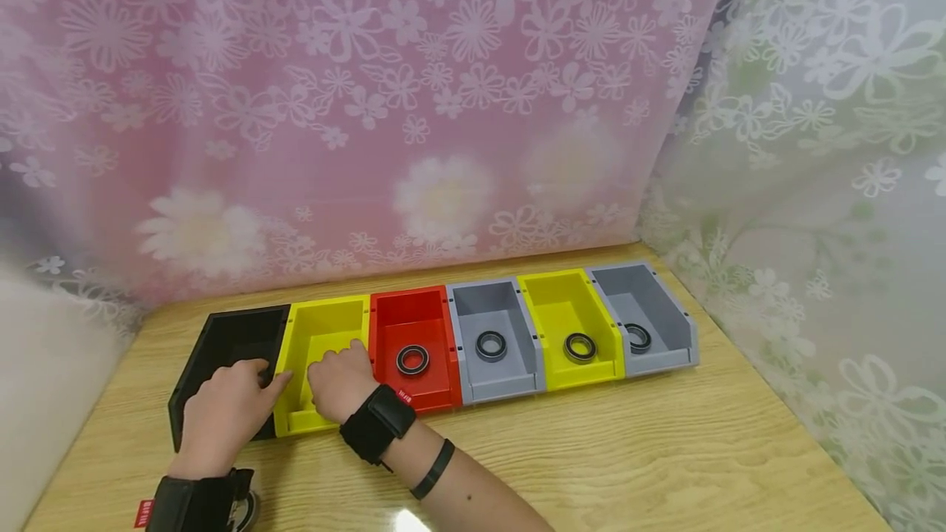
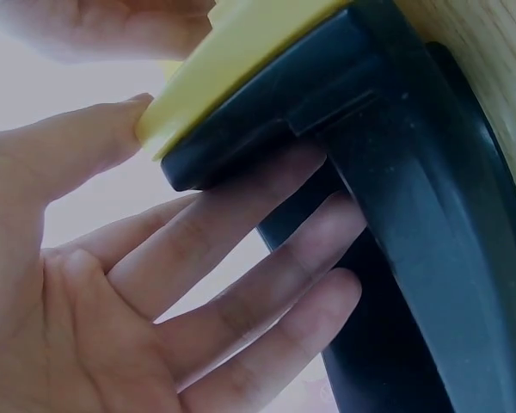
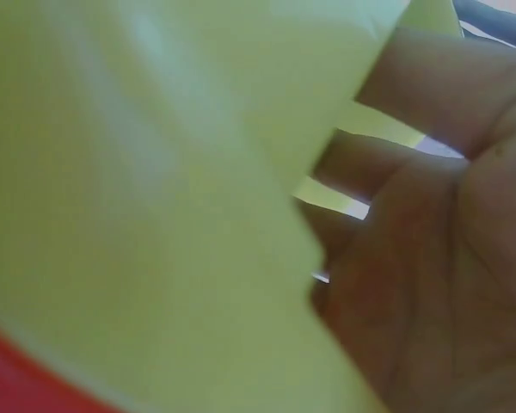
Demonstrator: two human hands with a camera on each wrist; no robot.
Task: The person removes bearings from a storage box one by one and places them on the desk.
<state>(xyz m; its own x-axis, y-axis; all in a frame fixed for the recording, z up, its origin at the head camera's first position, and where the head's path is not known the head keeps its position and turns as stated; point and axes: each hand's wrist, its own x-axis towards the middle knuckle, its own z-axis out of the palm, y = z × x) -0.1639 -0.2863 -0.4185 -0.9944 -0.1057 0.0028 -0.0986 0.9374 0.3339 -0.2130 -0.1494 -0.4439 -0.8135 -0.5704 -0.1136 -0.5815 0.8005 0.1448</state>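
Note:
My left hand (image 1: 225, 409) is at the wall where the black bin (image 1: 240, 323) meets the left yellow bin (image 1: 328, 318). In the left wrist view its thumb (image 2: 95, 138) rests on the yellow edge and its fingers (image 2: 241, 232) lie against the black side, pinching the joined walls. Bent over the front of the same yellow bin is my right hand (image 1: 343, 384). In the right wrist view a yellow wall (image 3: 172, 206) hides its fingertips, so whether they hold anything cannot be seen. A ring bearing (image 1: 250, 511) lies partly hidden by my left wrist.
Rightward in the joined row are a red bin (image 1: 406, 306), a grey bin (image 1: 484, 295), another yellow bin (image 1: 557, 290) and another grey bin (image 1: 624, 282). Each contains one ring bearing (image 1: 412, 360). A floral curtain (image 1: 443, 105) hangs behind the wooden table (image 1: 628, 450).

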